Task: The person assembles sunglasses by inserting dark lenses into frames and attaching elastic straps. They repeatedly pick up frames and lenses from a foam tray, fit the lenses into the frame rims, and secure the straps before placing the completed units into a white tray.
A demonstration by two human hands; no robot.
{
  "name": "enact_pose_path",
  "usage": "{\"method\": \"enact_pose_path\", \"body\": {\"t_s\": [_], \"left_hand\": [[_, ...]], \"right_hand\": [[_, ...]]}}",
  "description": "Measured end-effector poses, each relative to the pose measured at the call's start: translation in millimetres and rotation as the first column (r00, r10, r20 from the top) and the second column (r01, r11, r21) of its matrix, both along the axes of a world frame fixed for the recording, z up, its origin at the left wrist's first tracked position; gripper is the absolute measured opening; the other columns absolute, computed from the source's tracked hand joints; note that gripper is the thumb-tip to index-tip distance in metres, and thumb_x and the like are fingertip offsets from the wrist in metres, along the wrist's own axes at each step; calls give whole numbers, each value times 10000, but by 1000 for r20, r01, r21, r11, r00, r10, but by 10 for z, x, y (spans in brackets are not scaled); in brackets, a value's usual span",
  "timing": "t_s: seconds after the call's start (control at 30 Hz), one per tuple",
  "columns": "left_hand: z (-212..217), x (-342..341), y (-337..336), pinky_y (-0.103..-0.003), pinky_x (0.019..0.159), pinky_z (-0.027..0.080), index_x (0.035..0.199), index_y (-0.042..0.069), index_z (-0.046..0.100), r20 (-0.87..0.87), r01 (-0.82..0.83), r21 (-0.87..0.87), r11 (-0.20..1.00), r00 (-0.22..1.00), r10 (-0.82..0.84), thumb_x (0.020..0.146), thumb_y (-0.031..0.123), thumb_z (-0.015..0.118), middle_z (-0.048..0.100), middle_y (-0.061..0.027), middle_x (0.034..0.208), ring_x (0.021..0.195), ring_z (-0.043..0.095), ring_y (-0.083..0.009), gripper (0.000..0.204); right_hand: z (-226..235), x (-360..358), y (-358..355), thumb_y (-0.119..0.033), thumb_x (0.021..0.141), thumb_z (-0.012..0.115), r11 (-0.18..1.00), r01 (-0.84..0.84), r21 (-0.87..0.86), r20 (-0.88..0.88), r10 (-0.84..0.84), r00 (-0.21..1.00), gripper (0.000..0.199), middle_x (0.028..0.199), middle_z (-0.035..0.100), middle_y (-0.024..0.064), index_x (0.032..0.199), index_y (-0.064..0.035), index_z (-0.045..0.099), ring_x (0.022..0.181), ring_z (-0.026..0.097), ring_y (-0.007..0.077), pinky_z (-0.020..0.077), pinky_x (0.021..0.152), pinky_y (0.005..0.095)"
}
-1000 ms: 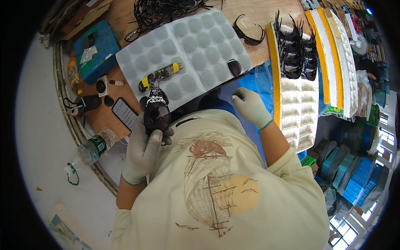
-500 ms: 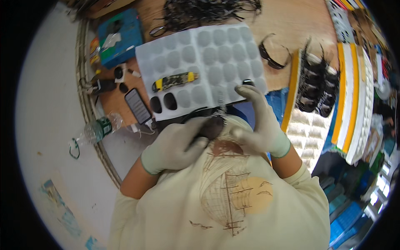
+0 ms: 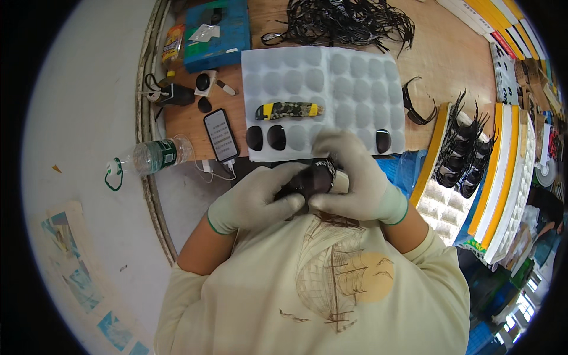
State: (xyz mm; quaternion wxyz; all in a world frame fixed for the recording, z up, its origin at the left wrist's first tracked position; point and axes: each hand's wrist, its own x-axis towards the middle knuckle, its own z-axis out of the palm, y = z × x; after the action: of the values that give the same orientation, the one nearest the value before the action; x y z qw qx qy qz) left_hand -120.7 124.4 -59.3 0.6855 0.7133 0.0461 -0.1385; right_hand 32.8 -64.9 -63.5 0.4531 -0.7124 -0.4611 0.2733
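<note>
1. Grip state: my left hand and my right hand, both in pale gloves, meet close to my chest over a dark rounded piece. The fingers of both hands are curled and pressed around it; my left fingertips pinch its near-left side. I cannot tell how the right fingertips sit, since the back of that hand hides them.

2. Location of the piece: it is held in the air at the near edge of the wooden table, just near of the white moulded tray.

3. Slip hazard: the gloves may give poor feel on a smooth dark surface. If the pinch loosens, I judge the piece could drop into my lap or off the table edge.

4. Smudge or scratch hazard: squeezing hard with both hands could mark or stress the piece.

5. Blade hazard: a utility knife with a yellow and camouflage body lies on the tray, just beyond my hands. A careless reach forward could meet it.

6. Knock hazard: two dark lenses rest at the tray's near-left and one dark lens at its near-right. A sweeping wrist could flick them off.

7. Cable hazard: the phone to the left has a white cable trailing near my left forearm; snagging it could drag the phone.
</note>
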Motion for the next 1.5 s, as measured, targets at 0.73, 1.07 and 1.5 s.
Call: {"method": "enact_pose_path", "body": {"t_s": [0.73, 1.07, 1.5], "left_hand": [[-511, -242, 654, -254, 606, 477, 1139, -22, 575, -278, -636, -159, 755, 763, 584, 944, 176, 629, 615, -62, 886, 717, 577, -106, 283], [-226, -7, 124, -250, 649, 516, 1117, -5, 578, -240, -369, -638, 676, 929, 281, 942, 119, 672, 635, -67, 940, 724, 609, -99, 234], [-259, -68, -39, -228, 668, 487, 1034, 29, 586, -68, -353, -661, 662, 907, 416, 943, 217, 697, 639, -49, 908, 754, 577, -87, 236]], "right_hand": [[54, -708, -60, 114, 871, 470, 932, 324, 161, -802, -67, 593, 843, 1366, 530, 228, 1592, 35, 40, 1188, 620, 302, 493, 991, 403], [218, -609, 55, -76, 958, 573, 984, 172, -40, -478, -170, 862, 173, 890, 711, 133, 1078, 46, 599, 804, 703, 214, 548, 759, 337], [107, -635, -26, -138, 1017, 500, 987, 157, 42, -372, -131, 919, 210, 783, 665, 125, 1065, 26, 623, 702, 656, 236, 515, 675, 345]]}}
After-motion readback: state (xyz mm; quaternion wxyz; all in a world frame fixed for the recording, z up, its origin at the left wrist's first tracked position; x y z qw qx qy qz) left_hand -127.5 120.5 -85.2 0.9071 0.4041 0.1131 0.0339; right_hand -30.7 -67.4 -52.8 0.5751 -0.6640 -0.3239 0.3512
